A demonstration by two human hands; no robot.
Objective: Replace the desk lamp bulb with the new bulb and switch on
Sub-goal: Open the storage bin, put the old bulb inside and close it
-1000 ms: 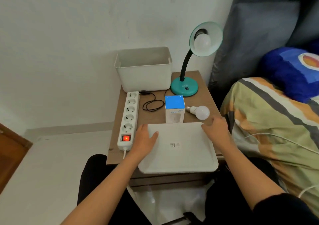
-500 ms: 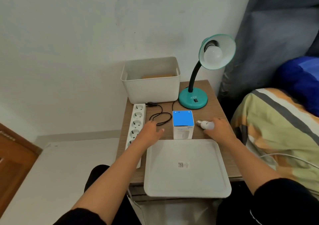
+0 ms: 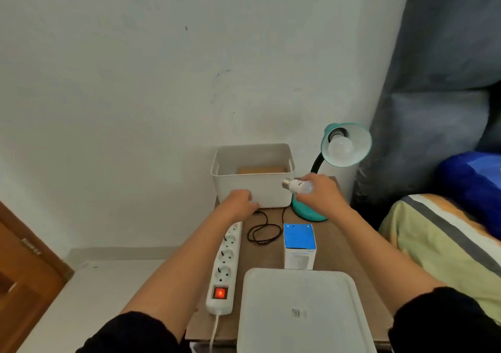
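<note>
Soft, even, fairly dim light fills the room, with faint shadows and no glare. The wall (image 3: 162,81) looks smeared and grainy. Wide-angle bending shows at the edges.

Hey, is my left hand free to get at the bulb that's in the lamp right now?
Probably yes. The left hand looks empty, resting by the bin. The lamp's bulb sits exposed in the open shade. Only the right hand, holding the spare bulb, lies near the path.

On the counter (image 3: 329,240) I see the bin (image 3: 253,187) at the back, the lamp (image 3: 340,157) to its right, the power strip (image 3: 226,263) along the left edge, the box (image 3: 299,245) behind the lid (image 3: 301,312), and the bed (image 3: 444,247) to the right.
</note>
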